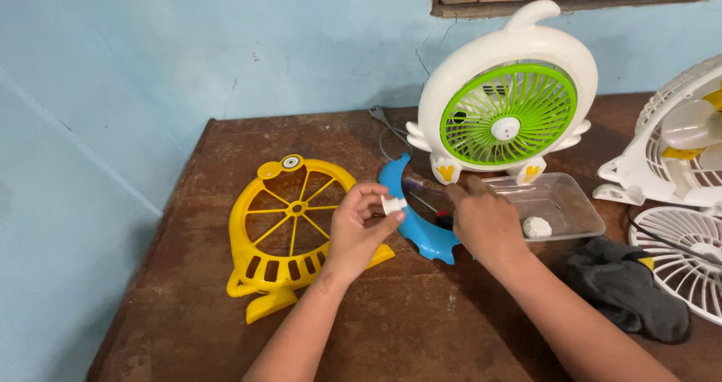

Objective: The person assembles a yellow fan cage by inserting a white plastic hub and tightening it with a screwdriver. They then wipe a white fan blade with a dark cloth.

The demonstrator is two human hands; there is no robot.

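Forearms enter from the bottom edge, nearest the lens, over a brown bench (pixel 421 322). Leftmost, a yellow grille (pixel 292 228) lies flat, likely set aside as a removed part. Left hand (pixel 359 228) is raised above the grille's right edge, fingers pinched shut on a small white cap (pixel 392 204), held up apparently for inspection or fitting. Just right, a blue frame (pixel 421 228) lies flat under both hands. Right hand (pixel 481 220) is closed around a dark screwdriver (pixel 421 183), its tip pointing left toward the cap. Behind it, 1 clear tray (pixel 575 213) holds a white knob (pixel 537 226), presumably to keep loose parts together. A green-grilled fan (pixel 508 115) stands upright at the back. Dark cloth (pixel 628 292) and 2 white fan parts at right.
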